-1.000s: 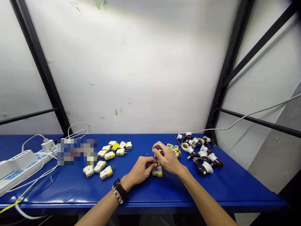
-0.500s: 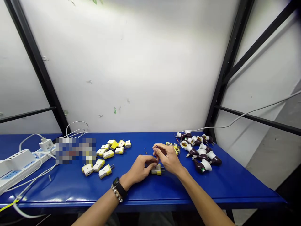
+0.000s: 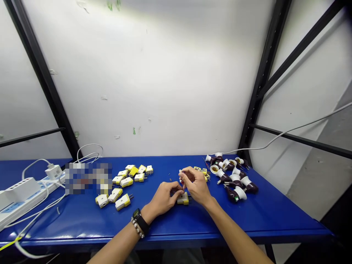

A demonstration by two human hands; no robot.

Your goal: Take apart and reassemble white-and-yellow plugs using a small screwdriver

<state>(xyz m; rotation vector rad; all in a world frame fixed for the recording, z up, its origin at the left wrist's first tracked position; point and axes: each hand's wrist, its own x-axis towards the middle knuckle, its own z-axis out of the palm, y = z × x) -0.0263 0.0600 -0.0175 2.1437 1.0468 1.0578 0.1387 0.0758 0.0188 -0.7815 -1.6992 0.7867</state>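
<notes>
A white-and-yellow two-pin plug (image 3: 183,199) lies on the blue table under my hands, its pins to the right. My right hand (image 3: 195,184) is closed in a pinch round a slim upright screwdriver (image 3: 181,176), partly hidden by the fingers, with some red and white showing. At the screwdriver's lower end, my left hand (image 3: 165,197) has thumb and index finger pressed together over the plug's upper edge. What those fingertips grip is hidden. Tiny screws (image 3: 170,179) lie just beyond the hands.
Several white-and-yellow plugs (image 3: 126,182) lie to the left. Open yellow plug parts (image 3: 205,171), another thin screwdriver (image 3: 206,162) and several dark lamp holders with white collars (image 3: 235,179) lie to the right. A white power strip (image 3: 24,196) with cables occupies the far left.
The view has shifted slightly. More of the red and white by my right fingertips shows now; both hands stay over the same plug.
</notes>
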